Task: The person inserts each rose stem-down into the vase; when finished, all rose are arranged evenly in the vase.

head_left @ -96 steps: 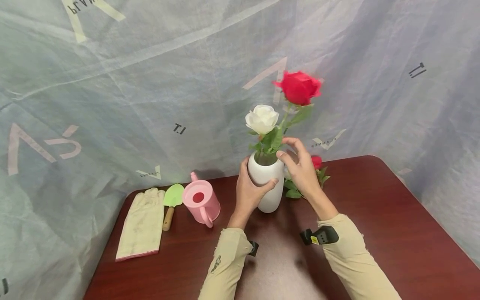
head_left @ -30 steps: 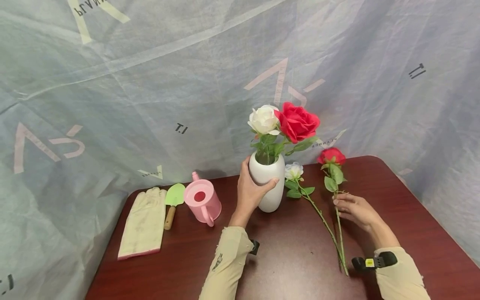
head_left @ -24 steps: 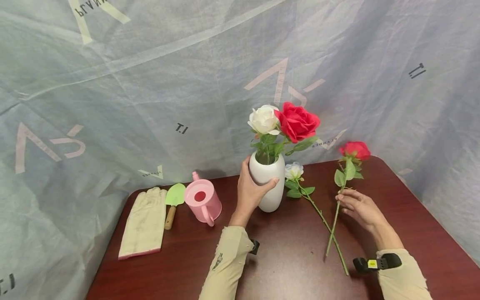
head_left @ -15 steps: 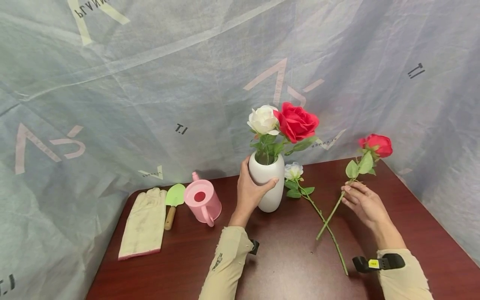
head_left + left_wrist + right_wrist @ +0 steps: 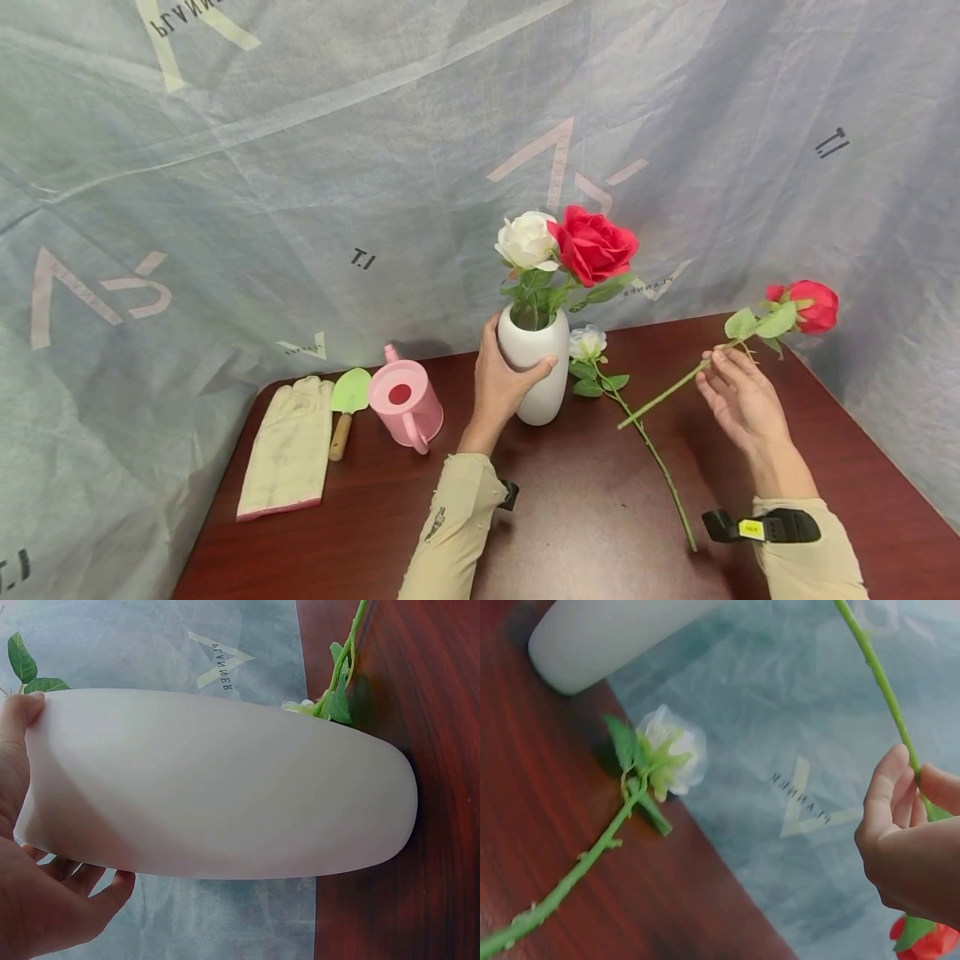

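Note:
My left hand (image 5: 504,379) grips a white vase (image 5: 546,375) around its upper side, thumb across the front; the left wrist view shows the fingers curled about the vase (image 5: 225,787) near its mouth. A white rose (image 5: 527,240) and a red rose (image 5: 594,246) stand in the vase. To the right, my right hand (image 5: 746,408) pinches the stem of another red rose (image 5: 813,307) just below its leaves. That rose tilts, its bloom to the right and its stem end toward the vase. In the right wrist view, thumb and fingertips meet on the stem (image 5: 877,671).
A second white rose (image 5: 588,342) lies on the brown table (image 5: 570,517) right of the vase, its stem running toward the front. Left of the vase stand a pink watering can (image 5: 408,408), a green trowel (image 5: 348,392) and cream gloves (image 5: 288,450). A grey curtain (image 5: 420,150) hangs behind.
The first red rose has settled lower in the vase. My right hand has left it, picked up another red rose and turned it, bloom swinging right. My left hand stays on the vase.

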Demonstrator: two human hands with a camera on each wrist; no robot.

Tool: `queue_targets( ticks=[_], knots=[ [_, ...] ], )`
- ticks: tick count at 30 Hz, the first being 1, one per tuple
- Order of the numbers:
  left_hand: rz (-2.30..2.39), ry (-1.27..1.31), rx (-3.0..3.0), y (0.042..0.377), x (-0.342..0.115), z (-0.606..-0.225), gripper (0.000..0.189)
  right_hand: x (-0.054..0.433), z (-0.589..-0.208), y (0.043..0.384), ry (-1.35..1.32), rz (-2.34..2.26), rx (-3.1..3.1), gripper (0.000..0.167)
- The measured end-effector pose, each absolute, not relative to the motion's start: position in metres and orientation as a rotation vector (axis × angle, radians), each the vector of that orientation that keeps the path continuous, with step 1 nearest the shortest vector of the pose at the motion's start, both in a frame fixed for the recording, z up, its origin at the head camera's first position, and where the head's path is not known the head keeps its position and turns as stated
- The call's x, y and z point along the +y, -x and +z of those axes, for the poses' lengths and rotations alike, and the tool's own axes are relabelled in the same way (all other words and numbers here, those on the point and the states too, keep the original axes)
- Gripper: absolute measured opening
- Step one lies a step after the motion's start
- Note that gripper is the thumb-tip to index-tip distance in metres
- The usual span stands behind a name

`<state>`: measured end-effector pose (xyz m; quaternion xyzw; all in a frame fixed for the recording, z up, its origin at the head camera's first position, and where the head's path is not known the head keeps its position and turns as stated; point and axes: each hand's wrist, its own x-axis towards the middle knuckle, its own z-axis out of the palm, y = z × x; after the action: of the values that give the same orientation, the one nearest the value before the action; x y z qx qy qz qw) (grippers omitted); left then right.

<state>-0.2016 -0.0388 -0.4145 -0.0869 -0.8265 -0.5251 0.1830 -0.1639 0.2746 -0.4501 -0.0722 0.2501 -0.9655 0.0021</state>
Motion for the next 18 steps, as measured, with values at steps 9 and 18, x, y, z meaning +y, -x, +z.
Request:
queue_targets(
  ticks=[9, 18],
  knots=[
    [-1.487, 0.239, -2.34, 0.201, -0.039, -0.415, 0.089, 0.261, -0.437, 0.162, 0.205, -3.165, 0.489, 0.026],
    [-1.495, 0.243, -2.341, 0.2, -0.039, -0.413, 0.089, 0.245, -0.418, 0.164, 0.102, -3.222, 0.43, 0.02]
  ],
)
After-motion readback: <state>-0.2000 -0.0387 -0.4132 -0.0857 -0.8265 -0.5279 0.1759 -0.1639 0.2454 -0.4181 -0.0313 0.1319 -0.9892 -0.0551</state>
